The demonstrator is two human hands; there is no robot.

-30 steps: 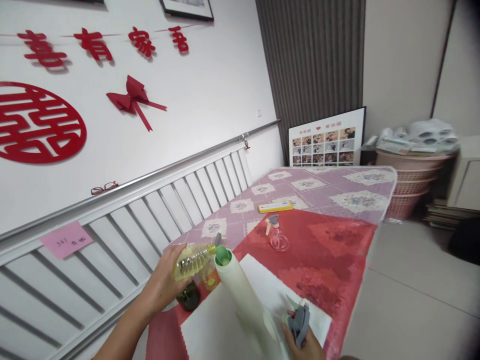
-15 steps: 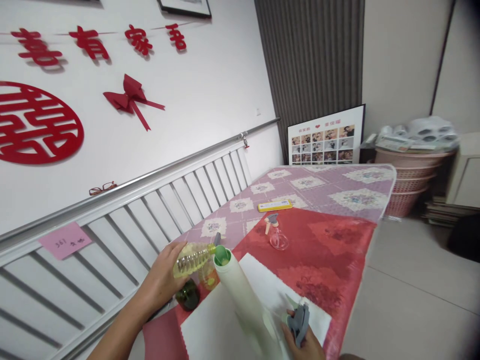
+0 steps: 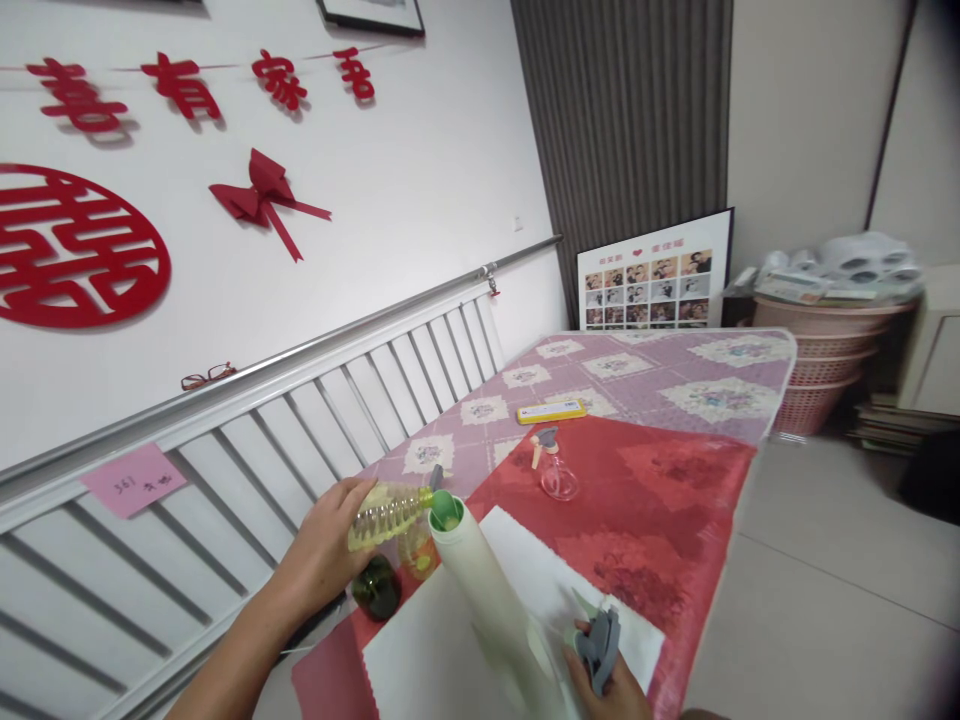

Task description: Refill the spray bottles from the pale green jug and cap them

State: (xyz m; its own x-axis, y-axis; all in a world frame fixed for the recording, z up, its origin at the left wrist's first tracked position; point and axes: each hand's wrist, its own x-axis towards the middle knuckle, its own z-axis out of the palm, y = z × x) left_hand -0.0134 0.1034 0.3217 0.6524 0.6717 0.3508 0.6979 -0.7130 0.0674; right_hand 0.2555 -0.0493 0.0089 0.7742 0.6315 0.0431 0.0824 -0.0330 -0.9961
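Observation:
My left hand (image 3: 322, 540) is closed round a ribbed, clear yellow plastic bottle (image 3: 386, 515), tilted nearly level. Its neck meets a green cup-like piece (image 3: 444, 507) at the open mouth of a tall pale green bottle (image 3: 487, 590). Whether liquid is flowing, I cannot tell. In my right hand (image 3: 622, 690), low on the right, is a grey trigger spray head (image 3: 598, 645), apart from the bottle's mouth. Below my left hand stands a dark green glass bottle (image 3: 377, 588). Behind it a clear bottle with an orange patch (image 3: 418, 560) is partly hidden.
A white sheet (image 3: 412, 660) lies over a red cloth (image 3: 645, 500) on the table. Farther back are a clear spray bottle (image 3: 559, 478) and a yellow flat box (image 3: 551, 411). A white slatted rail (image 3: 300, 440) borders the left; stacked pink baskets (image 3: 817, 370) stand beyond the table.
Almost nothing differs. The whole view has shifted very slightly; both hands keep their holds and the yellow bottle stays tilted at the pale bottle's mouth.

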